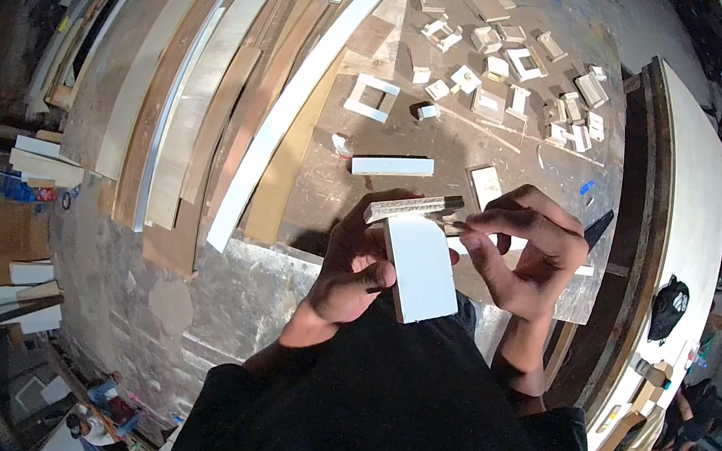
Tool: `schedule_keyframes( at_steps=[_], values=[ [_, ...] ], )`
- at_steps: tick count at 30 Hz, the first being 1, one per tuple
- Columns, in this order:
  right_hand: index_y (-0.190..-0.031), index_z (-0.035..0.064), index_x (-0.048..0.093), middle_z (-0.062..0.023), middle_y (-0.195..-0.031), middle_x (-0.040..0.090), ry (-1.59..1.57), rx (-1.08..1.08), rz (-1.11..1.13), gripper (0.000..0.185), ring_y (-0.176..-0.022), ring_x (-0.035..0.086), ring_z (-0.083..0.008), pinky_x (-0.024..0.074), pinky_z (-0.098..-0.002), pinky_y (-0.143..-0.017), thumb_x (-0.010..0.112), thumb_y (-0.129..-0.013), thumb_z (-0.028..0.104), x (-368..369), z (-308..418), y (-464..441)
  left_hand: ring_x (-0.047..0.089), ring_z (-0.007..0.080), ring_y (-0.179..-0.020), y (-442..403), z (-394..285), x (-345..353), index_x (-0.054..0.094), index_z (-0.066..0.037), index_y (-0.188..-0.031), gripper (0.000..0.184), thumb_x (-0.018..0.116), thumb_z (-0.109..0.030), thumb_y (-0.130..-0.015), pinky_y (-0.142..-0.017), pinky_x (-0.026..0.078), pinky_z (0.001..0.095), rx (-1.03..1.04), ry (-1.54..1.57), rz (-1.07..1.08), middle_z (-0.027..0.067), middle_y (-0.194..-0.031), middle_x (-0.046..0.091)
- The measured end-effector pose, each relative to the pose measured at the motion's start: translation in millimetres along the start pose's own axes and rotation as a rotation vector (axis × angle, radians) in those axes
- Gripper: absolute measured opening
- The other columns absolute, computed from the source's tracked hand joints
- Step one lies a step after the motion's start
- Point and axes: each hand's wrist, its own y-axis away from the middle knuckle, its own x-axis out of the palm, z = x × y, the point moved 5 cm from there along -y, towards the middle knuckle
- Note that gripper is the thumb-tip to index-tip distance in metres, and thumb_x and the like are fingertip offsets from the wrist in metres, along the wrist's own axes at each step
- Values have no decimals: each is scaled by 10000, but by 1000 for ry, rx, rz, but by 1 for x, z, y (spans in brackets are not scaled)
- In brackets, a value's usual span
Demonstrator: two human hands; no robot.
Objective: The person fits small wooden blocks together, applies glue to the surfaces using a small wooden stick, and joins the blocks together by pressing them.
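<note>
My left hand (346, 269) is wrapped round a white-faced wooden block (423, 270), thumb on its left side. Across the block's top end lies a short strip of wood (409, 208) with a rough edge and a dark right tip; whether it is fixed to the block I cannot tell. My right hand (527, 247) is closed in a pinch beside the strip's right end, thumb and forefinger close together. Anything between those fingertips is too small to make out. Beyond the hands lie a white bar (392, 166) and a small white-topped block (484, 188).
Long boards (292, 125) cover the left of the worktable (295, 308). Several small wooden pieces (494, 68) are scattered at the far right, near a white rectangular frame (370, 97). Another pale table (687, 205) stands to the right, with a black bag (669, 309) on it.
</note>
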Motion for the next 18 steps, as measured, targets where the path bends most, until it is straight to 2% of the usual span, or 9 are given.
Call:
schedule_keyframes(
  at_steps=[2, 4, 7, 11, 13, 18],
  values=[
    [-800, 5, 756, -107, -759, 706, -13, 1, 7, 148, -633, 597, -116, 401, -196, -505, 801, -659, 9, 5, 4, -1, 610, 261, -1153, -2, 4, -4, 369, -26, -1430, 865, 837, -319, -764, -953, 527, 395, 3, -11, 23, 143, -1304, 568],
    [-792, 7, 755, -101, -750, 704, -37, 9, 18, 147, -623, 591, -114, 407, -208, -504, 802, -652, 9, 9, 9, -3, 615, 273, -1149, -4, 6, -13, 369, -23, -1430, 866, 840, -310, -763, -952, 525, 414, 139, -99, -3, 151, -1298, 573],
    [-834, 65, 778, -76, -804, 723, -50, 25, 17, 177, -633, 630, -117, 440, -214, -483, 792, -665, 15, 5, 5, -2, 610, 261, -1154, 1, 7, -13, 367, -19, -1431, 869, 841, -309, -762, -949, 523, 410, 81, -33, -27, 152, -1302, 568],
    [-837, 64, 776, -74, -801, 721, -54, 1, -17, 177, -638, 632, -115, 440, -214, -482, 797, -667, 20, 3, 3, -1, 608, 258, -1154, 0, 5, -6, 364, -21, -1434, 876, 841, -315, -760, -951, 521, 403, 65, -6, -28, 148, -1305, 566],
    [-779, 1, 749, -102, -751, 704, -52, 22, 24, 152, -643, 609, -134, 422, -214, -519, 806, -638, 4, 8, 8, -3, 619, 274, -1147, -2, 7, -10, 360, -29, -1438, 874, 840, -304, -761, -953, 525, 415, 80, -72, -14, 158, -1296, 576],
    [-797, -19, 738, -110, -763, 703, -32, 102, 14, 154, -655, 616, -155, 443, -245, -559, 794, -654, -10, 1, -2, 1, 625, 286, -1143, 1, 0, 4, 355, -46, -1445, 879, 839, -311, -761, -958, 528, 424, 29, 33, 17, 169, -1299, 578]
  ],
)
